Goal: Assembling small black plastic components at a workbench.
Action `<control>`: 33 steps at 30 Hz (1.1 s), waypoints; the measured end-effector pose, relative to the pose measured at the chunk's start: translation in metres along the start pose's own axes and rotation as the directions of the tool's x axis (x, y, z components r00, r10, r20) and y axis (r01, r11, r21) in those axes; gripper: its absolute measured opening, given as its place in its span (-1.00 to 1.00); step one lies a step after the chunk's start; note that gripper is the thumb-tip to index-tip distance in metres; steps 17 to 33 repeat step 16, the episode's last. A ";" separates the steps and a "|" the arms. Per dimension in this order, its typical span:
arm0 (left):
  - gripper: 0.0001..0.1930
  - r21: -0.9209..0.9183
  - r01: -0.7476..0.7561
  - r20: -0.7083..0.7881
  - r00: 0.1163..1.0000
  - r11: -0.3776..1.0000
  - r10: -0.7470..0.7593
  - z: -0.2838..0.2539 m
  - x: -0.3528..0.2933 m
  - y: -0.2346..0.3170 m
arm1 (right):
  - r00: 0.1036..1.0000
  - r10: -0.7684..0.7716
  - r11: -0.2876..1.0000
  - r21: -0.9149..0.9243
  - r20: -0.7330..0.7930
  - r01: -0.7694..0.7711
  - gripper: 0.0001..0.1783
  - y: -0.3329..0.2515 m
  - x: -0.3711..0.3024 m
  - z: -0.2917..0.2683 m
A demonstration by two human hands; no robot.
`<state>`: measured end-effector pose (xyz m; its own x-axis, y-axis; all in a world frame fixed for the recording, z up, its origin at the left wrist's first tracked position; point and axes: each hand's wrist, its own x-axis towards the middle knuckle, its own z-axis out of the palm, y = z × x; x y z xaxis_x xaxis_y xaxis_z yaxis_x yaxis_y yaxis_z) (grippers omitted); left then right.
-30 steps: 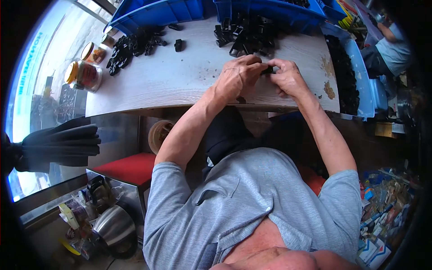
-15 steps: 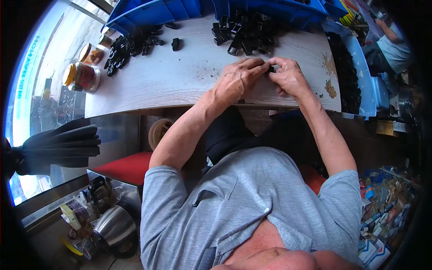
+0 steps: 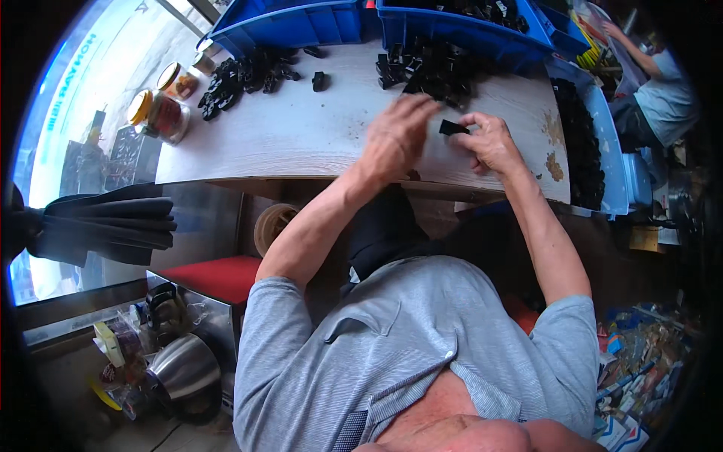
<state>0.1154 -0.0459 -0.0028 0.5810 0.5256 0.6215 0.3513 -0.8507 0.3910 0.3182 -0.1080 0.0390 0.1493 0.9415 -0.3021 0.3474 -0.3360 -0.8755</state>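
Note:
My right hand (image 3: 489, 143) pinches a small black plastic part (image 3: 453, 128) just above the pale wooden table (image 3: 316, 139). My left hand (image 3: 397, 135) hovers beside it with the fingers spread and nothing in them, reaching toward a heap of black parts (image 3: 429, 71) at the table's far side. A second heap of black parts (image 3: 241, 75) lies at the far left, with a single loose piece (image 3: 318, 80) near it.
Blue bins (image 3: 452, 26) line the table's far edge, and a blue tray of black parts (image 3: 584, 147) runs along its right side. Glass jars (image 3: 162, 113) stand at the left end. A red stool (image 3: 218, 275) and a metal kettle (image 3: 181, 369) are below. Another person (image 3: 651, 83) works at the far right.
My left hand has let go of the black part and swung away to the left with its fingers spread. My right hand still holds the part.

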 end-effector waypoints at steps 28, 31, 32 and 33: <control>-0.63 0.385 0.509 -0.078 0.849 0.770 -0.522 -0.087 0.005 -0.114 | 0.759 0.260 0.886 0.460 -0.597 0.059 -0.57 0.048 0.028 -0.113; -0.63 0.385 0.509 -0.078 0.849 0.770 -0.522 -0.087 0.005 -0.114 | 0.759 0.260 0.886 0.460 -0.597 0.059 -0.57 0.048 0.028 -0.113; -0.63 0.385 0.509 -0.078 0.849 0.770 -0.522 -0.087 0.005 -0.114 | 0.759 0.260 0.886 0.460 -0.597 0.059 -0.57 0.048 0.028 -0.113; -0.63 0.385 0.509 -0.078 0.849 0.770 -0.522 -0.087 0.005 -0.114 | 0.759 0.260 0.886 0.460 -0.597 0.059 -0.57 0.048 0.028 -0.113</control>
